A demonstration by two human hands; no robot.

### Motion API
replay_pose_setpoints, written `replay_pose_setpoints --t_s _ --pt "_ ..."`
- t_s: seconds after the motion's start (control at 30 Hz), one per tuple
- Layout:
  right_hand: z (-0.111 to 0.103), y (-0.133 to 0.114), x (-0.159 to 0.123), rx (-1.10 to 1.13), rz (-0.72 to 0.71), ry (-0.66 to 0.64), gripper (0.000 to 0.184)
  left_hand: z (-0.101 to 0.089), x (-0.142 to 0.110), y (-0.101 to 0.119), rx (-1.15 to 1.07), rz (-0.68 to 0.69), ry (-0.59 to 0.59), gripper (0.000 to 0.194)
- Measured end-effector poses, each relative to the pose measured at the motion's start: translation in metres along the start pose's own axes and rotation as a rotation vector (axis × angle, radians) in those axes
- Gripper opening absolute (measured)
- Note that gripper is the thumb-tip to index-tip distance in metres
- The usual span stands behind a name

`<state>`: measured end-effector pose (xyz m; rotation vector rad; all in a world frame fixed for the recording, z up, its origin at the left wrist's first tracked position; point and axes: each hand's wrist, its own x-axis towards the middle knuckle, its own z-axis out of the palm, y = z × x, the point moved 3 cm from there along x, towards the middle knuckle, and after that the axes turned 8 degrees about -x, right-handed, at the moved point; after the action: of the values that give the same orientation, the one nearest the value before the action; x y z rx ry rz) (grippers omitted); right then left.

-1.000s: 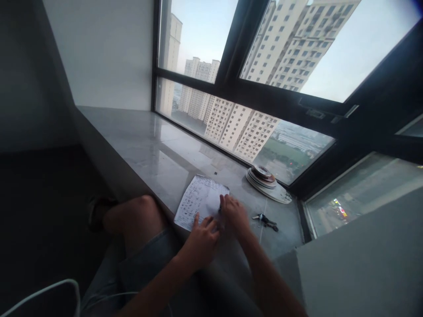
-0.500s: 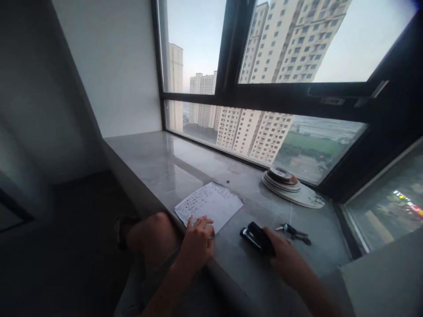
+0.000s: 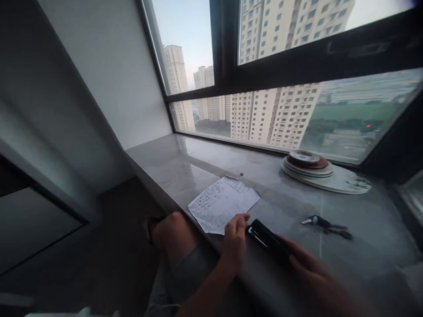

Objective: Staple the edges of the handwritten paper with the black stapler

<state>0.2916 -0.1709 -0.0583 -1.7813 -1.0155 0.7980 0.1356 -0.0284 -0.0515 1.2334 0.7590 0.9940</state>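
My right hand [image 3: 302,259] is wrapped round the rear part of a black stapler [image 3: 266,235] with a glossy front, held low over the near part of the sill. Just left of the stapler's front end is my left hand [image 3: 235,237], its fingers loosely bent with nothing visible in them. The left hand overlaps the lower right edge of a creased white sheet of paper [image 3: 228,202] covered in handwriting. Whether the left fingers touch the stapler I cannot tell. The right fingertips are hidden behind the stapler.
Keys [image 3: 327,226] lie on the grey stone sill [image 3: 211,165] to the right of the stapler. Stacked round plates or mats [image 3: 307,165] and an oval board [image 3: 350,182] sit by the dark window frame [image 3: 228,79]. My bare knee [image 3: 175,224] is below the sill's front edge.
My left hand has left the middle of the paper and moved right, towards the stapler's front. My right hand keeps hold of the stapler, which is tilted differently. The camera view has turned.
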Motion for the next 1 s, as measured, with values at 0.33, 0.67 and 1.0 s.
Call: replay_pose_setpoints --t_s 0.33,0.67,1.0 --pt "0.005 -0.028 -0.012 0.223 0.115 0.022 0.058 -0.01 0.01 -0.002 -0.299 -0.051 0.032 0.035" --pt "0.033 -0.061 -0.023 -0.54 -0.354 0.295 0.048 -0.008 0.006 0.012 -0.58 -0.271 0.027 0.026" --pt "0.041 -0.079 -0.05 -0.951 -0.878 0.592 0.053 -0.004 -0.004 0.008 -0.776 -0.524 -0.021 0.019"
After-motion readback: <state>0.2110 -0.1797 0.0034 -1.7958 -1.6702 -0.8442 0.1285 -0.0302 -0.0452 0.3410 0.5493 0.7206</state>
